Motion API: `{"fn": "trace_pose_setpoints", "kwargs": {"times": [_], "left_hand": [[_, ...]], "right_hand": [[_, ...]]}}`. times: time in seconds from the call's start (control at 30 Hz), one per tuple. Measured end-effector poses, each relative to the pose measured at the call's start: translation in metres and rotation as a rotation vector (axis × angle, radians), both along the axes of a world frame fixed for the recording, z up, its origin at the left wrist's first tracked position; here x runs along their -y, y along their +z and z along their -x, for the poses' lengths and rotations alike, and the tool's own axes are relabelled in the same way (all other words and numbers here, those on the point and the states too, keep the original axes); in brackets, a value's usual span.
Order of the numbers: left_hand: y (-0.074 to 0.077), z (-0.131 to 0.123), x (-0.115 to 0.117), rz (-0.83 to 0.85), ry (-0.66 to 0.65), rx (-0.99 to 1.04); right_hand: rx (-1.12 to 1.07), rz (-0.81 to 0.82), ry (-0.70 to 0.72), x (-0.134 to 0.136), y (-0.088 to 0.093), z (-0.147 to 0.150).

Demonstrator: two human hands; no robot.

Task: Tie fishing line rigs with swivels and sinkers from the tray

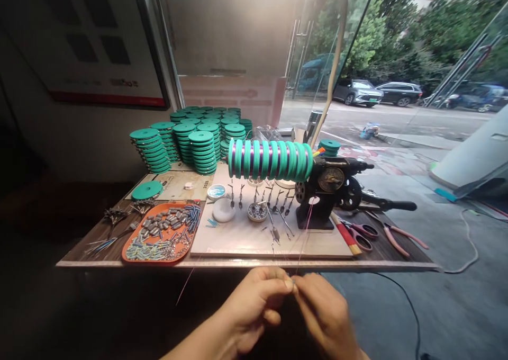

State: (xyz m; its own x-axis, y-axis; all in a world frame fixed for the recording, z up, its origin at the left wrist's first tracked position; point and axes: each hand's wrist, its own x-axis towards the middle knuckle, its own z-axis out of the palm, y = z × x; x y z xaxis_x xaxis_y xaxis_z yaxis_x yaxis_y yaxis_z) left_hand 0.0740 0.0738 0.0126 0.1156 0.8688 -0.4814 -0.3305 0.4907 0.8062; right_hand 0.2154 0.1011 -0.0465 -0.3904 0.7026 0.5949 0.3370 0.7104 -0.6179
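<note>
Just in front of the table edge, my left hand [257,302] and my right hand [323,307] meet at the fingertips, both closed in a pinch. A thin pink fishing line [306,230] drops from the winder to my fingers, where both hands grip it. Whatever small piece sits between the fingertips is mostly hidden. Above them, a row of green foam line spools [270,159] wound with purple line is mounted on a black hand-cranked winder [331,182]. Several small rigs with metal weights [276,235] lie on the white board [238,243] beyond my hands.
An orange tray [129,257] of sinkers and small parts stands left, with stacks of green spools [200,137] behind. A bowl of beads [257,212] and a white round lid [223,210] sit mid-board. Scissors [361,235] and pink-handled pliers [397,238] lie right.
</note>
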Motion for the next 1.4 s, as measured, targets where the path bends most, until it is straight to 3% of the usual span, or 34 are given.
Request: {"fn": "trace_pose_setpoints", "kwargs": {"times": [0.07,0.17,0.27,0.37,0.53,0.73,0.97,1.1,1.2,1.4], "left_hand": [[0.002,-0.001,-0.003,-0.090,0.014,-0.093],[0.003,-0.001,-0.004,-0.415,0.011,-0.474],[0.001,0.003,0.002,-0.636,-0.019,-0.811],[-0.001,0.009,0.006,-0.626,0.043,-0.779],[-0.001,0.020,0.005,-0.447,0.140,-0.394],[-0.005,0.024,0.000,-0.368,0.124,-0.249],[-0.006,0.021,-0.002,-0.356,0.121,-0.252],[-0.005,0.017,-0.002,-0.334,0.128,-0.333],[-0.005,0.015,-0.001,-0.392,0.138,-0.504],[-0.016,0.012,0.006,-0.915,0.207,-1.196]], "right_hand": [[0.096,-0.294,-0.031,0.002,-0.001,-0.003],[0.255,-0.490,-0.037,0.006,0.008,-0.001],[0.330,-0.619,0.039,0.002,0.033,0.007],[0.373,-0.540,0.213,-0.015,0.062,0.017],[0.460,-0.163,0.524,-0.052,0.087,0.031],[0.512,-0.001,0.553,-0.060,0.084,0.033],[0.555,-0.062,0.485,-0.056,0.081,0.026],[0.527,-0.076,0.438,-0.055,0.075,0.022],[0.525,-0.046,0.401,-0.054,0.072,0.023],[0.534,0.110,0.300,-0.058,0.080,0.031]]}}
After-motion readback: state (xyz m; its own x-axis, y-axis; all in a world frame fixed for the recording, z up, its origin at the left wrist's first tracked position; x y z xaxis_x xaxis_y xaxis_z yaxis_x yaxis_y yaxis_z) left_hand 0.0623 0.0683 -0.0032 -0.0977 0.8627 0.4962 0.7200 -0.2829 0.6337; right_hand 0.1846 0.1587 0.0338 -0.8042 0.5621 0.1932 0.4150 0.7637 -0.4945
